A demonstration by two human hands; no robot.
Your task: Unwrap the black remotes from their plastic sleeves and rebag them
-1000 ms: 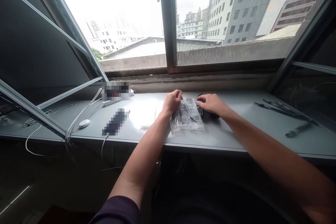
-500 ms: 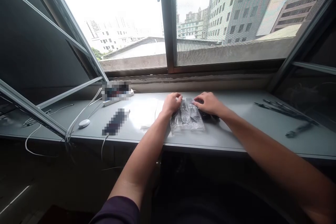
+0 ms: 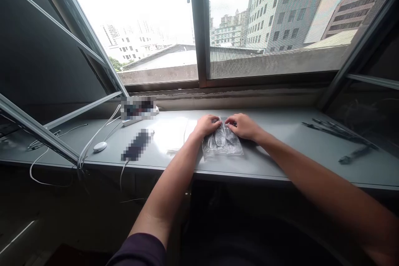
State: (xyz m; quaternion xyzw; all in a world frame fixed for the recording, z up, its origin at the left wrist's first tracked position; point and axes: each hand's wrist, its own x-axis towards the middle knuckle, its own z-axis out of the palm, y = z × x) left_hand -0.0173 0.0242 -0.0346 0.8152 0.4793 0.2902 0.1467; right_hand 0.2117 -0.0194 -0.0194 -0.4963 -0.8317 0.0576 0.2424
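Observation:
A clear, crinkled plastic bag point(image 3: 222, 144) lies flat on the grey desk point(image 3: 280, 149) in front of me. Narrow lengthwise shapes show in it, too blurred to name. My left hand point(image 3: 208, 126) rests at the bag's upper left, thumb and fingers closed on its top edge. Opposite, my right hand point(image 3: 243, 126) has its fingertips pinched at the upper right of the bag. The two hands' fingertips are close together, a small gap apart. Whatever lies under my right palm is hidden.
Left of the bag lie a pixelated dark item point(image 3: 137, 145), a white power strip point(image 3: 140, 118), a round white puck point(image 3: 100, 146) and loose white cables point(image 3: 93, 141). Dark rod-like parts point(image 3: 339, 133) lie at the right. Metal frames point(image 3: 90, 52) flank the desk; a window stands behind.
Both hands have moved closer together over the bag's top edge, the left rightward and the right leftward. A dark object beside the bag is now mostly covered by my right hand.

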